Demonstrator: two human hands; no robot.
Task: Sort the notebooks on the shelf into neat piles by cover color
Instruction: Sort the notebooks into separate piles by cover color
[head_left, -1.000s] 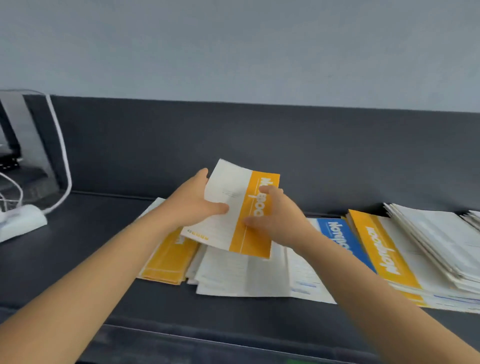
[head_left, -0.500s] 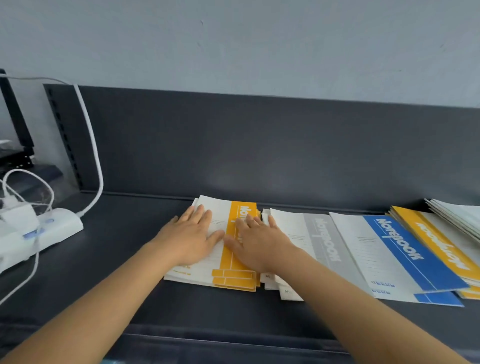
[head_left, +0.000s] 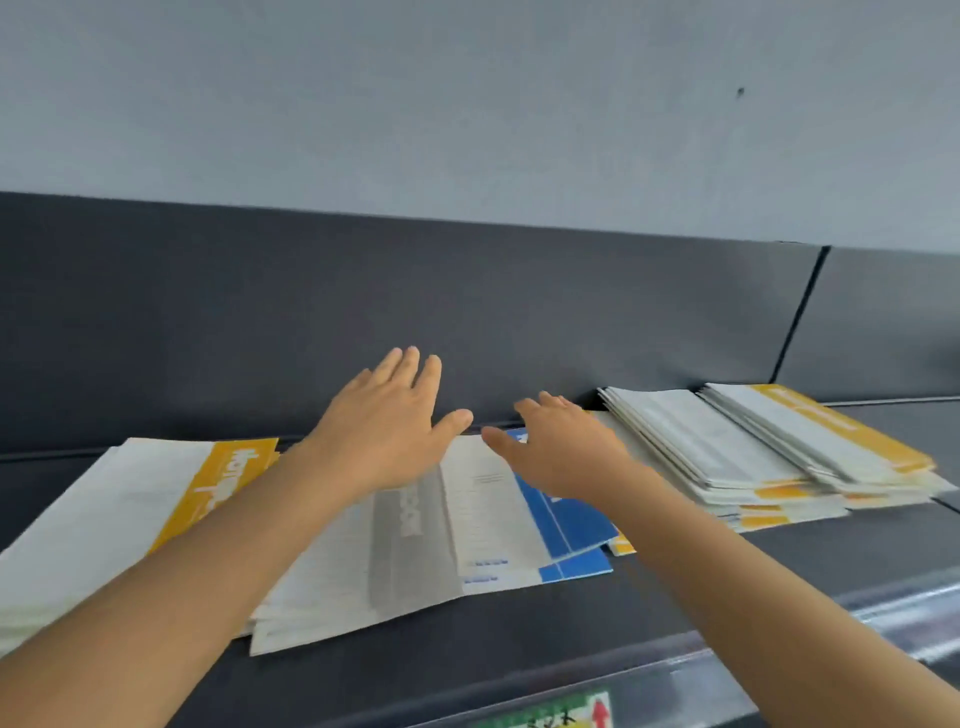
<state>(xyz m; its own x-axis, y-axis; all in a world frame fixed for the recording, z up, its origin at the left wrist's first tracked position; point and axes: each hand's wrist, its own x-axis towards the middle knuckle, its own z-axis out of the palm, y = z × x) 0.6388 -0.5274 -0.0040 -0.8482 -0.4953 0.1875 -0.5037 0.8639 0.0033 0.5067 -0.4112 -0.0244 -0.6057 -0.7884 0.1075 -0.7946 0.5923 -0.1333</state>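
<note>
Head view, shelf (head_left: 675, 587) seen from its front edge.

- Left hand (head_left: 384, 431): fingers straight and spread, palm down, holding nothing. It hangs over the far end of the grey-banded notebook (head_left: 400, 535), near the shelf's back edge. I cannot tell whether it touches.
- Right hand (head_left: 561, 452): also flat and empty, fingers pointing toward the right end. It is over the blue-banded notebook (head_left: 566, 519). Contact is unclear.
- Yellow pile (head_left: 156, 499): at the left end, edges roughly squared, yellow band up. It reads as the finished colour group, set aside where it won't mix with the rest.
- Grey and blue notebooks: mid-shelf, overlapping, blue partly on grey, and fanned rather than stacked. A yellow corner (head_left: 621, 546) shows under the blue. These look spread out so that each cover colour can be read.
- Mixed stack (head_left: 753, 452): toward the right end against the back edge, slumped, yellow bands showing among white covers. Apparently unsorted.

Judgement: both palms are free and flat, which suits sliding or pulling the next notebook. The task looks partly done, with one colour grouped and the others pending.
</note>
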